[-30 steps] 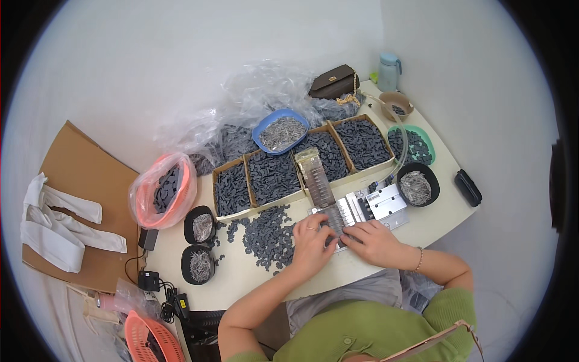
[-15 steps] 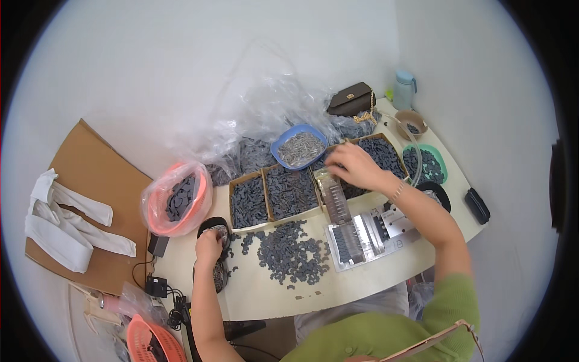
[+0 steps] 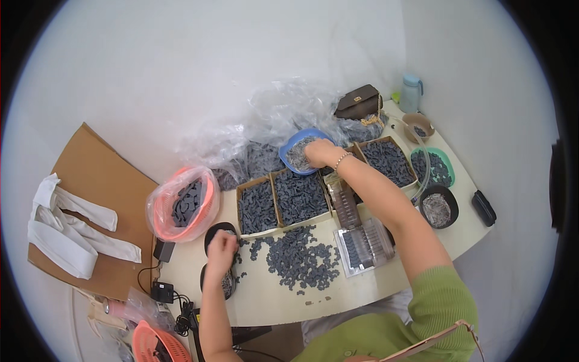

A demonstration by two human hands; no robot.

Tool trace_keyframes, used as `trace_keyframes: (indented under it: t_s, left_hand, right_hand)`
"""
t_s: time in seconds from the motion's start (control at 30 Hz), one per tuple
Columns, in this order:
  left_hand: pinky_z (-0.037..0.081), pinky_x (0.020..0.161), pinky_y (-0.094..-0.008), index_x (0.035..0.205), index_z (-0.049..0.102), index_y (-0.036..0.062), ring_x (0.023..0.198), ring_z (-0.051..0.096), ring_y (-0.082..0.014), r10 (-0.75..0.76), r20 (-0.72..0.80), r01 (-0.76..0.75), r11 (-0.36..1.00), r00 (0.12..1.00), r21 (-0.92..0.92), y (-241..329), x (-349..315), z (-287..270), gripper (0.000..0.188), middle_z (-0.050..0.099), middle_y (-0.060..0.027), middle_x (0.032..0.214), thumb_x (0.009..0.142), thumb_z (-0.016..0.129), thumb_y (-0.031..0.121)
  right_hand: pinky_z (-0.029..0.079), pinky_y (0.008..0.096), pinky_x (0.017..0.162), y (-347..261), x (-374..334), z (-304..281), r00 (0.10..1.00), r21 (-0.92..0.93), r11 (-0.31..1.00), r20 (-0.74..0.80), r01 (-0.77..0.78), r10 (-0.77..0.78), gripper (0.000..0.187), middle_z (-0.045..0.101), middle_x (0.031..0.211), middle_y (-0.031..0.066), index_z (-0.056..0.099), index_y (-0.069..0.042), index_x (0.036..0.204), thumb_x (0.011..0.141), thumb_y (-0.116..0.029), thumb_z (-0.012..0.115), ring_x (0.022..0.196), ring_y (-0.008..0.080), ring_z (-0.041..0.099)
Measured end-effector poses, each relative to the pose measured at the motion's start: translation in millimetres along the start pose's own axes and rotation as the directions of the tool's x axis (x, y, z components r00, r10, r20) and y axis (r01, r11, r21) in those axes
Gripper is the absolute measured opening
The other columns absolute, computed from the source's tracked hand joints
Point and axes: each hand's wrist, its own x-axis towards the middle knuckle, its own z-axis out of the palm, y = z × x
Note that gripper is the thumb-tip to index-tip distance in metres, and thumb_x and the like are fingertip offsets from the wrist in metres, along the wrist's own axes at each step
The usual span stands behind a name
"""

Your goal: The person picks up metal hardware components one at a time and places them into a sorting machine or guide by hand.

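My right hand (image 3: 321,152) reaches into a blue tray (image 3: 285,155) at the back, its bent fingers down among thin silvery metal pins (image 3: 298,154); whatever its fingertips grip is hidden. Over two black bowls (image 3: 210,234) at the table's left side, my left hand (image 3: 222,246) is closed in a pinch, what it holds too small to make out. Silvery pins lie in the nearer black bowl. Beneath my right forearm stands a metal fixture (image 3: 363,248) with a clear slotted cover. Loose small dark grey parts (image 3: 300,260) are heaped mid-table.
Cardboard boxes (image 3: 277,224) of dark parts line the table's middle. An orange basket (image 3: 211,208) with a plastic liner stands left. On the right are a green tray (image 3: 449,166), a black bowl of pins (image 3: 453,214), a black case (image 3: 483,208) and a blue jug (image 3: 411,93).
My right hand has moved left from above the clear cover into the blue tray of pins. My left hand has stayed by the black bowls, and the whole view has shifted slightly.
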Motion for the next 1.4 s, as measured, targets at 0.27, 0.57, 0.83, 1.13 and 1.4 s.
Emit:
trace_keyframes:
  t_s: [0.27,0.57,0.83,1.13,1.4]
  left_hand:
    - [0.050,0.071,-0.0257,0.081,0.068,0.0035,0.081,0.062,-0.0123,0.358,0.337,-0.169,0.862,0.871,-0.478,115,-73,139,0.004,0.068,-0.0058,0.090,0.080,0.071,0.003]
    - [0.041,0.083,-0.0384,0.079,0.069,0.0087,0.095,0.055,-0.0258,0.698,0.059,-0.698,0.716,0.714,-0.027,132,-83,191,0.013,0.064,-0.0027,0.098,0.068,0.076,0.009]
    - [0.041,0.090,-0.0422,0.104,0.066,0.0027,0.106,0.054,-0.0298,0.779,0.169,-0.797,0.586,0.604,0.149,130,-101,179,0.033,0.059,-0.0120,0.115,0.075,0.072,0.017]
    - [0.033,0.103,-0.0480,0.129,0.046,-0.0061,0.122,0.044,-0.0380,0.696,0.245,-0.738,0.646,0.675,0.197,117,-96,172,0.061,0.048,-0.0212,0.130,0.082,0.067,0.026]
    - [0.028,0.106,-0.0481,0.129,0.045,-0.0089,0.128,0.036,-0.0390,0.680,0.262,-0.726,0.671,0.684,0.152,118,-85,184,0.064,0.039,-0.0249,0.137,0.083,0.065,0.031]
  right_hand:
    - [0.049,0.0423,0.086,4,-10,6,0.980,0.101,0.993,-0.197,0.055,-0.034,0.022,0.067,0.102,0.0169,0.073,-0.007,0.091,0.075,-0.019,0.062,0.098,0.0332,0.062]
    - [0.048,0.0424,0.085,10,-24,18,0.894,0.186,0.980,-0.423,-0.074,0.148,0.014,0.063,0.102,0.0131,0.071,-0.014,0.085,0.074,-0.020,0.064,0.101,0.0307,0.059]
    - [0.051,0.0398,0.066,13,-96,-4,0.863,0.526,0.776,-0.503,0.348,-0.046,0.013,0.066,0.075,0.0146,0.065,-0.004,0.081,0.080,-0.016,0.059,0.071,0.0306,0.064]
    - [0.052,0.0383,0.069,-17,-224,58,0.841,0.030,0.896,-0.360,0.443,-0.404,0.013,0.060,0.080,0.0109,0.060,-0.002,0.081,0.076,-0.014,0.059,0.078,0.0287,0.062]
    - [0.049,0.0343,0.074,-16,-236,82,0.805,0.047,0.900,-0.470,0.433,-0.362,0.019,0.057,0.091,0.0070,0.063,-0.003,0.090,0.075,-0.014,0.060,0.088,0.0226,0.057]
